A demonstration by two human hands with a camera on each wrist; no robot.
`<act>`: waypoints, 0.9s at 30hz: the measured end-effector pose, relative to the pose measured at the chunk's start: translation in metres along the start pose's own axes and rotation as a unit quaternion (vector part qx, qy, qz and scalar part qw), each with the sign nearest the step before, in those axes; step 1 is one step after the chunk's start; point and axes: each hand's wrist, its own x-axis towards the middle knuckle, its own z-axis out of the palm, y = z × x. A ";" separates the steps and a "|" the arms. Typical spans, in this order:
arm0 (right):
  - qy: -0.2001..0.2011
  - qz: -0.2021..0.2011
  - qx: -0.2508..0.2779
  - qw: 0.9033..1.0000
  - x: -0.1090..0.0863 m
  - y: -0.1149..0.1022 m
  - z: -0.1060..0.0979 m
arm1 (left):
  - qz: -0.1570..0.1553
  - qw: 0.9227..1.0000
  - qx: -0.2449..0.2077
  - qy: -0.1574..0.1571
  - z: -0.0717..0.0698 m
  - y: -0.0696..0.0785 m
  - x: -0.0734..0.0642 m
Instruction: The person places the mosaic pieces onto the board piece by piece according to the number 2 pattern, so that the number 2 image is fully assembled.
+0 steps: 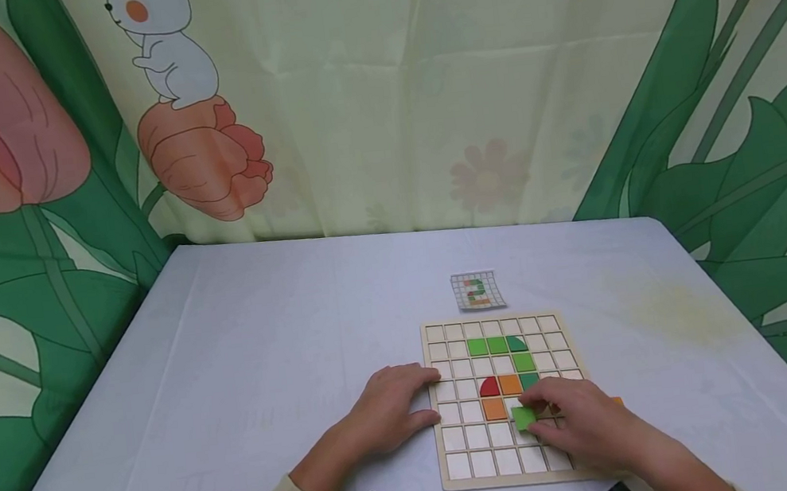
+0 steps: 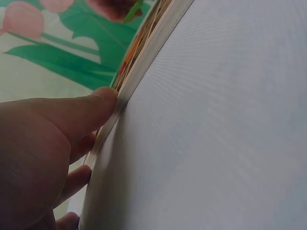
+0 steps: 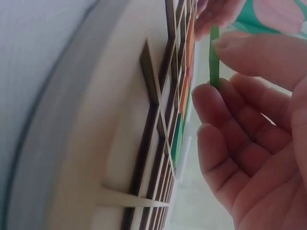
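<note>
A wooden grid board lies on the white table with several coloured tiles in its cells. My left hand rests against its left edge, thumb and fingertips touching the rim, as the left wrist view also shows. Over the lower middle cells, my right hand pinches a light green square tile between thumb and fingertips. In the right wrist view that tile stands edge-on, apart from the board. Set in the grid are green tiles, a red rounded tile and orange squares.
Behind the board lies a small card printed with a gridded colour pattern. Part of an orange piece shows beside the right hand. A curtain with printed flowers hangs behind the table.
</note>
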 end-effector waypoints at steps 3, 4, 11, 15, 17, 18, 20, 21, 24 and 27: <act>-0.016 0.013 0.001 1.000 0.001 -0.003 0.000 | -0.001 1.000 -0.002 0.000 0.000 0.000 0.000; -0.019 0.016 0.001 1.000 0.001 -0.003 0.000 | -0.001 1.000 -0.003 0.000 0.001 0.000 0.000; -0.032 0.008 -0.003 0.999 0.001 -0.005 0.001 | 0.001 1.000 -0.007 0.002 0.001 0.000 -0.001; -0.027 -0.006 -0.004 1.000 0.001 -0.007 0.002 | 0.006 1.000 -0.004 0.005 0.001 -0.001 -0.001; -0.026 -0.014 -0.007 1.000 0.001 -0.008 0.003 | 0.008 1.000 -0.003 0.007 0.001 -0.001 -0.001; -0.025 -0.017 -0.010 0.999 0.001 -0.008 0.004 | 0.008 1.000 -0.003 0.008 0.001 -0.001 -0.001; -0.026 -0.023 -0.017 0.999 0.001 -0.009 0.005 | 0.009 1.000 -0.005 0.008 0.000 -0.001 -0.001; -0.026 -0.027 -0.019 0.999 0.002 -0.009 0.006 | 0.008 1.000 -0.006 0.008 0.000 -0.001 -0.001; -0.027 -0.032 -0.027 0.999 0.002 -0.010 0.007 | 0.007 1.000 -0.007 0.008 0.000 0.000 -0.001; -0.028 -0.033 -0.032 0.999 0.003 -0.010 0.008 | 0.004 1.000 -0.008 0.006 -0.001 0.000 -0.001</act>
